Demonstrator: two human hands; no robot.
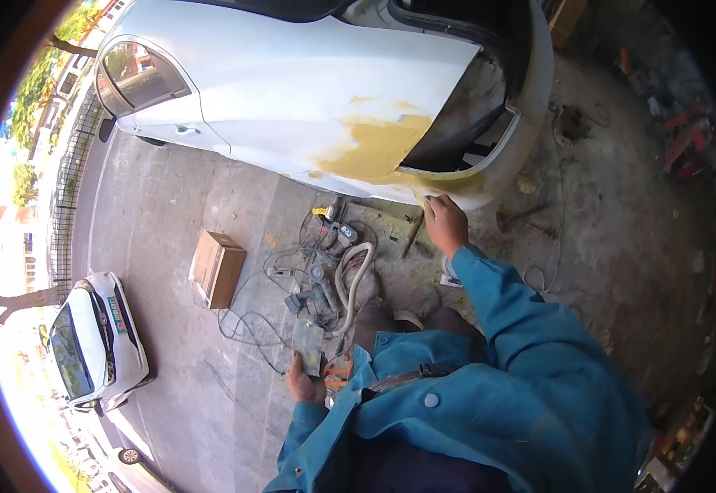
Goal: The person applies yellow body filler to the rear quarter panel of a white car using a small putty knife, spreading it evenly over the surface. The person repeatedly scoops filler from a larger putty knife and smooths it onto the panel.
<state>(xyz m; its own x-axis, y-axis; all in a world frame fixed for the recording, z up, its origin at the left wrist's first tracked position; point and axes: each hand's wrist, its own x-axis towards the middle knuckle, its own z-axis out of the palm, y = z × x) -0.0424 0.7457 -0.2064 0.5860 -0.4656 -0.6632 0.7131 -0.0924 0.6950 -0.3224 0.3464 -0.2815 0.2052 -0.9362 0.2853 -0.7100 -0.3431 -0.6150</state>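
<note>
A white car body [292, 90] stretches across the top, with a broad patch of yellow body filler [374, 146] on its panel. More filler runs along the lower edge of the dark opening [465, 115] at the car's corner. My right hand [444, 223] is at that edge, its fingers pinched together against the yellowed panel. Whatever small piece it grips is mostly hidden by the fingers. Low and to the left, my left hand [302, 382] grips a flat, greyish filler board [308, 343] smeared with yellow.
Power tools [321, 287], tangled cords and a pale hose [356, 287] lie on the concrete beside my legs. A cardboard box [218, 269] stands left of them. Farther left is a parked white car [99, 341]. Red items [686, 140] lie at the far right.
</note>
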